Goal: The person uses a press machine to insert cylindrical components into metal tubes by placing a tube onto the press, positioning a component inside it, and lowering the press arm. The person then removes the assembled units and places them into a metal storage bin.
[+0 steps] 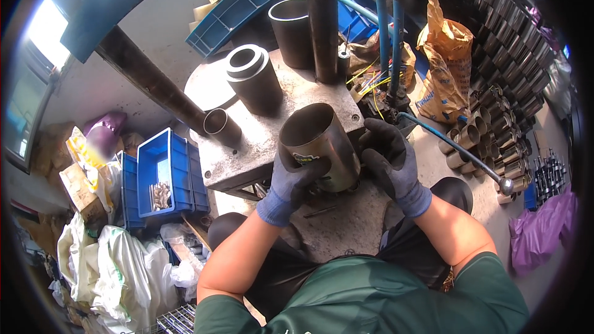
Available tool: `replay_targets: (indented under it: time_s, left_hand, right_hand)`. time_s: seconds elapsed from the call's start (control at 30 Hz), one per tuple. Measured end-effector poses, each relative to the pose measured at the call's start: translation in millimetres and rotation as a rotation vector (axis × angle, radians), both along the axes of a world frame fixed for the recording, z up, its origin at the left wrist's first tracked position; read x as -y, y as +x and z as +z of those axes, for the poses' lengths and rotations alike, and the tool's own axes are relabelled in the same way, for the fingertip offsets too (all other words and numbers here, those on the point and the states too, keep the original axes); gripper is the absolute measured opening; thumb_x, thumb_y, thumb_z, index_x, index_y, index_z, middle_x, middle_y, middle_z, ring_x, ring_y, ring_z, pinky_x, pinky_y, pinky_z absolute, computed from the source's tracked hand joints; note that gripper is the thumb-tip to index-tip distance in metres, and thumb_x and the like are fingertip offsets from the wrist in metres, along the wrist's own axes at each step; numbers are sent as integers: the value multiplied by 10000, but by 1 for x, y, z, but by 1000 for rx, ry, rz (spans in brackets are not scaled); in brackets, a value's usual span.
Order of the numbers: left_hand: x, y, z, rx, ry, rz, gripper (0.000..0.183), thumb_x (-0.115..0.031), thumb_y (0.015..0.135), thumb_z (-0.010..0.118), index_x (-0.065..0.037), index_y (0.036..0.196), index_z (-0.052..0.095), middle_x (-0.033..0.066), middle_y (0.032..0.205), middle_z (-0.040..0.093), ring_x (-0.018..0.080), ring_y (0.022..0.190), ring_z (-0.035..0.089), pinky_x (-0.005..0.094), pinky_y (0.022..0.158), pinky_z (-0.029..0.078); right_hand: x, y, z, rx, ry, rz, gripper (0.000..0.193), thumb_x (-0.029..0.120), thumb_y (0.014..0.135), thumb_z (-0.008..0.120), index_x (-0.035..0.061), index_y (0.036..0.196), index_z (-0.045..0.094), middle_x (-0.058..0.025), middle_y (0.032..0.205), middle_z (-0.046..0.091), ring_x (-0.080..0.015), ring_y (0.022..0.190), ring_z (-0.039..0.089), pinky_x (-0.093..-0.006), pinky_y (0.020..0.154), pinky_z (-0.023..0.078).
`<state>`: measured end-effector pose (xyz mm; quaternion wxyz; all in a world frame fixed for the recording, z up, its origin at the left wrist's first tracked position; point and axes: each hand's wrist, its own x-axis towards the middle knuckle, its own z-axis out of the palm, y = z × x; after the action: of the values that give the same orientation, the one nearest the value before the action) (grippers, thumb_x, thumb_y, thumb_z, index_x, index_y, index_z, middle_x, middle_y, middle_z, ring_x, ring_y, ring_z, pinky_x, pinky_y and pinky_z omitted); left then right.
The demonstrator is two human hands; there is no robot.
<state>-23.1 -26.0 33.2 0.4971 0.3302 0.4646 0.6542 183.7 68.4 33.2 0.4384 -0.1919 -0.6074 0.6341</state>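
A metal cylinder [339,164], hollow and open at the top, is held tilted in front of me at the near edge of the press table [247,161]. My left hand [297,179], in a dark-palmed blue work glove, wraps its left side, the thumb lying across the front. To the right, my right hand [393,164] wears a matching glove. Its fingers are apart and curved toward the cylinder, with nothing in them. On the table stand a short tube [223,128], a thick grey sleeve with a stepped top [257,86] and a wide dark cylinder [292,37].
Steel posts [322,25] rise from the table. A blue lever with a ball end [506,185] reaches out at right. Stacked metal tubes [489,130] and a torn paper sack [447,62] stand beyond it. Blue bins [176,207] and white sacks [127,272] are at left.
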Motion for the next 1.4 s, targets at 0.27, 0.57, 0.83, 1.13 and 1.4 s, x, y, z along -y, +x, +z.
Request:
replay_targets:
  time_s: [0.27,0.57,0.83,1.13,1.4]
  left_hand:
    - [-15,11,-18,-426,223,-68,1172,-167,608,949,-42,1577,303,150,1490,515,266,1359,532,423,1148,438]
    - [2,7,-10,-397,331,-161,1208,-186,657,970,-37,1604,235,148,1529,474,247,1424,472,424,1196,382]
    - [47,23,-6,-55,56,-57,746,-171,828,819,-51,1462,445,76,1319,590,173,1226,567,343,1050,477]
    - [244,-245,115,247,434,672,600,-537,975,622,-119,1400,560,117,1264,677,297,1145,666,510,1034,532]
    - [503,-438,171,-36,258,2263,581,-508,1004,574,-24,1322,623,126,1207,710,242,1100,684,321,907,553]
  right_hand:
    - [-5,17,5,153,83,3,633,170,757,953,6,1276,629,-43,1101,682,-92,992,617,-272,897,522]
    - [-12,8,5,299,196,29,468,134,699,937,40,1066,661,-9,919,690,-77,849,610,-252,783,518]
    - [-44,13,-12,433,316,162,211,45,895,674,7,1102,674,-54,998,704,-134,935,647,-283,873,500]
    - [-40,-7,5,349,402,196,244,71,915,703,-29,1135,671,-79,1008,713,-144,979,661,-285,903,503]
    - [-21,-16,12,344,411,298,289,117,895,718,-34,1137,672,-97,1036,717,-175,988,668,-312,900,510]
